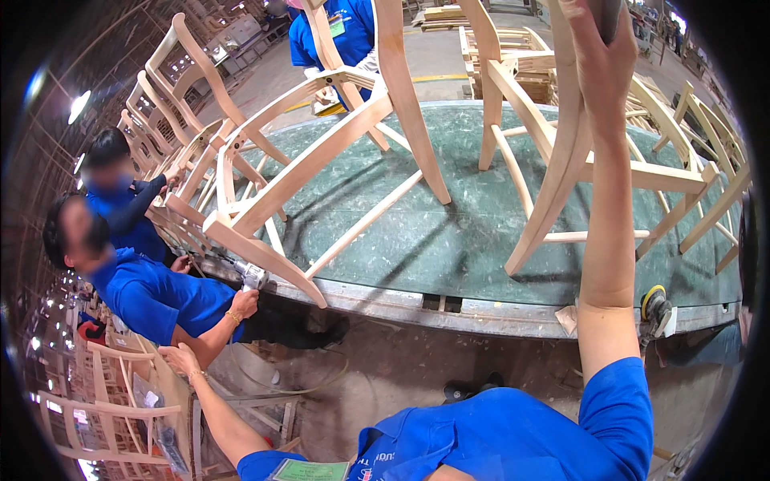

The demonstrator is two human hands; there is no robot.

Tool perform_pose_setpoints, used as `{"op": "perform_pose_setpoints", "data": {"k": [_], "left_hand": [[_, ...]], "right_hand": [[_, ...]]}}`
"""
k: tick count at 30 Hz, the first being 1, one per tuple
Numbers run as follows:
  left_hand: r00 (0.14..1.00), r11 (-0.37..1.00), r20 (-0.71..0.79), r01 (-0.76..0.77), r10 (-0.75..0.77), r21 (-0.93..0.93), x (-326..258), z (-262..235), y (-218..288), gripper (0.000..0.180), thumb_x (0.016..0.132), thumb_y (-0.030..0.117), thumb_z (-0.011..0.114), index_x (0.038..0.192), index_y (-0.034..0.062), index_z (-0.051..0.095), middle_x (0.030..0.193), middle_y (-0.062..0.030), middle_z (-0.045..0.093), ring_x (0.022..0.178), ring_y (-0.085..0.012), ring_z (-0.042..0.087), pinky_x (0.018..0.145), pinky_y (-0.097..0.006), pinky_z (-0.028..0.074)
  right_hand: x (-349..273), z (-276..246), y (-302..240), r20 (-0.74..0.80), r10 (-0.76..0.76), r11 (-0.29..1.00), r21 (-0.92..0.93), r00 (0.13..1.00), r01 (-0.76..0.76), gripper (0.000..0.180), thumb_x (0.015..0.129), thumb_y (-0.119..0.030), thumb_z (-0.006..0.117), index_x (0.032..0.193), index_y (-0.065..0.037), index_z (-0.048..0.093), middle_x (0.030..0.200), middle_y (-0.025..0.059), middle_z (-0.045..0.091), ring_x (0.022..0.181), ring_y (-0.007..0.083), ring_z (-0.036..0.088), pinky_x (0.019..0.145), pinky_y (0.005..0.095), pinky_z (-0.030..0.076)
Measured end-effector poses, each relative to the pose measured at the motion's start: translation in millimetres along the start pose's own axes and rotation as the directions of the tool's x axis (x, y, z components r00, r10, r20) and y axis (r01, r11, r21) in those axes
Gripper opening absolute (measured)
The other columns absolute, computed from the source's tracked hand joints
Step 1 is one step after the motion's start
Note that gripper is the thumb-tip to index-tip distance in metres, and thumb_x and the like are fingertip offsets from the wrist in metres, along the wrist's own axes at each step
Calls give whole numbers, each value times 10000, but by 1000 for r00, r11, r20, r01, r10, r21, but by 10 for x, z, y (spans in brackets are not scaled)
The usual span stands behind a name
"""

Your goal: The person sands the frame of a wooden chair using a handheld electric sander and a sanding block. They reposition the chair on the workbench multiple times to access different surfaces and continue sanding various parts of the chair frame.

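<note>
My right arm reaches up past a pale wooden chair frame (553, 180) standing on the green tabletop. At the top edge my right hand (603, 60) is closed beside this chair's back post, thumb and fingers round a dark grey thing (607, 18); the picture's edge cuts it off, so its kind is hidden. Low on the left, my left hand (184, 362) is open with its fingers stretched, near a co-worker's elbow and above stacked chair parts (120, 409). Nothing shows in it. Another chair frame (321, 160) stands tilted on the table's left side.
A co-worker at left holds a power tool (255, 276) by the green table (385, 248). Another stands behind, and one is across the table. A sander with a yellow pad (656, 301) sits at the table's near right edge. More chair frames (706, 144) crowd the right; a hose (321, 386) lies below.
</note>
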State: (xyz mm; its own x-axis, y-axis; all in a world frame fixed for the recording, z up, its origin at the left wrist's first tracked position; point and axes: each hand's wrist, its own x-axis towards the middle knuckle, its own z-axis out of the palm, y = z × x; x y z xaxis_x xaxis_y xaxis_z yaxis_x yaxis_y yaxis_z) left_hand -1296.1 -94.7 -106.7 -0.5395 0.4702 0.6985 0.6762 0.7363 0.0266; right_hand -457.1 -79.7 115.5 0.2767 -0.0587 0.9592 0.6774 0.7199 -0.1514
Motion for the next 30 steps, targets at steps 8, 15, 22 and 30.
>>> {"op": "perform_pose_setpoints", "data": {"k": [8,15,22,30], "left_hand": [[1000,999,19,19,-18,-41,-52,-81,96,469,802,203,578,1142,-46,373,1104,-323,543,1012,-458,578,861,-549,471],[931,712,164,-128,327,-690,-524,-1261,1091,710,870,336,631,1357,-81,325,1357,-271,445,1244,-378,457,1043,-385,344],[865,354,-390,-489,316,-797,-1519,-1916,2981,984,792,465,687,1473,21,134,1505,-266,184,1419,-388,130,1129,-520,109],[909,589,-417,-351,27,-728,-981,-1007,3844,851,773,631,621,1437,181,335,1507,-317,82,1395,-497,56,1011,-680,152]], "right_hand": [[-3,6,-178,22,53,998,-42,998,-53,375,900,-186,598,1192,37,522,989,40,565,897,112,505,788,240,427],[-43,8,-43,-36,141,989,-47,989,-143,406,862,-250,670,1151,13,562,989,39,617,897,99,544,821,245,436],[-2,5,0,-25,169,981,-93,985,-171,355,867,-232,657,1121,6,588,961,41,645,881,109,569,850,253,437],[-60,-146,107,-69,212,952,-210,975,-222,361,945,-182,527,1192,73,589,1192,114,620,1135,167,547,1029,299,357]]}}
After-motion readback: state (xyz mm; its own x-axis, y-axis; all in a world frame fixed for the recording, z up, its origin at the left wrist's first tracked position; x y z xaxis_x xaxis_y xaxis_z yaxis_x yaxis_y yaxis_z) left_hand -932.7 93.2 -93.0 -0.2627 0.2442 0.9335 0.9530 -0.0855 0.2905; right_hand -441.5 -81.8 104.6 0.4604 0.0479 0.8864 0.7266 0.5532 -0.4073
